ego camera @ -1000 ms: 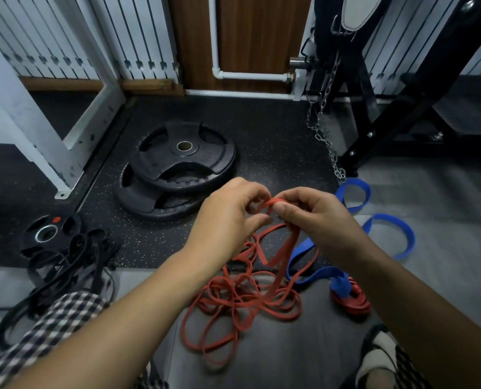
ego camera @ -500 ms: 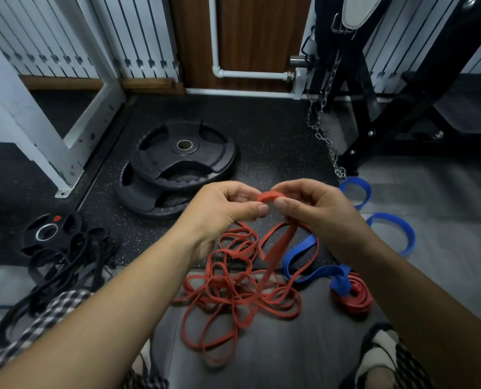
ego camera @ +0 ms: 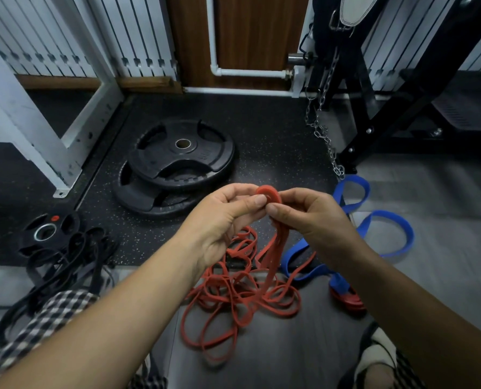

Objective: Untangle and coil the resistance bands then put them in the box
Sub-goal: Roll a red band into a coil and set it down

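I see left hand (ego camera: 222,220) and right hand (ego camera: 312,220) together, both pinching the small rolled end of the red band (ego camera: 268,193); its tangle lies below on the floor (ego camera: 444,262), beside the blue band (ego camera: 385,220).

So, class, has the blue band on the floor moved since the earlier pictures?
No. The blue band lies where it did, with its far loop right beside the lower end of the hanging chain, just as in both earlier pictures.
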Demonstrator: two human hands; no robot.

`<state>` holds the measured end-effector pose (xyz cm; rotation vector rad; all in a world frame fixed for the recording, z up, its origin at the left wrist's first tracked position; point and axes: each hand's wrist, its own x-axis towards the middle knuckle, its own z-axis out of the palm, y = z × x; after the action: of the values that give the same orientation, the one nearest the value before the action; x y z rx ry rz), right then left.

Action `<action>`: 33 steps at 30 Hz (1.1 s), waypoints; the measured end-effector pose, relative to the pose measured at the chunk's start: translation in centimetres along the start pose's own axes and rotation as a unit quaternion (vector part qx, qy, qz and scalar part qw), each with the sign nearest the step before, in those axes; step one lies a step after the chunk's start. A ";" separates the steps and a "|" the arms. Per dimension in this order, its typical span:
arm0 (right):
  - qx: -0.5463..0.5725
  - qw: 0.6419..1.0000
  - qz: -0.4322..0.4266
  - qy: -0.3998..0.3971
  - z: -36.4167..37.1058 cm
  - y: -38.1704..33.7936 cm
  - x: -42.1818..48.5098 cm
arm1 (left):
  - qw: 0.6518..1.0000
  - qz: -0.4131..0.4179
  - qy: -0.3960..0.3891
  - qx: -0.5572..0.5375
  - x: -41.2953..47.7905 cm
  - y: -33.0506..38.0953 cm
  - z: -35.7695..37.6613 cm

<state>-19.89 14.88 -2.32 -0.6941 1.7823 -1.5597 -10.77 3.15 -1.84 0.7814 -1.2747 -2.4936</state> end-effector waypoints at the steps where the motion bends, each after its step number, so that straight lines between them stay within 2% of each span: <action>1: -0.014 1.000 -0.009 0.001 0.1 0.0 0.0 | 1.000 -0.007 -0.001 -0.017 -0.1 0.0 0.1; 5: -0.069 0.997 -0.026 0.001 -0.2 -0.2 -0.1 | 1.000 -0.021 -0.010 -0.018 -0.1 0.0 0.1; 10: -0.187 0.982 -0.023 -0.020 -0.7 -0.2 0.0 | 0.984 0.011 -0.027 0.175 0.0 0.6 -0.8; 12: -0.214 0.976 -0.035 -0.023 -0.5 -0.1 -0.1 | 0.976 0.023 -0.022 0.216 -0.1 0.6 -0.7; 14: -0.205 0.977 -0.048 -0.024 -0.4 -0.1 0.0 | 0.982 0.019 -0.009 0.189 -0.1 0.6 -0.6; 19: -0.039 0.999 -0.035 -0.015 -0.3 -0.4 0.2 | 1.000 -0.007 -0.014 0.010 -0.1 0.6 -0.5; 25: 0.125 0.992 -0.012 0.030 0.4 0.1 0.4 | 0.988 -0.028 -0.046 -0.142 -0.4 0.2 0.2; 30: 0.149 0.988 -0.016 0.041 1.0 0.5 0.3 | 0.980 -0.033 -0.050 -0.189 -0.1 -0.4 0.3; 33: 0.119 0.992 -0.001 0.035 0.6 0.4 0.2 | 0.989 -0.039 -0.036 -0.137 -0.1 -0.5 0.0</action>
<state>-19.52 14.37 -2.81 -0.5324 1.6090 -1.7795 -10.65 3.49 -2.15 0.6897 -0.9084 -2.7038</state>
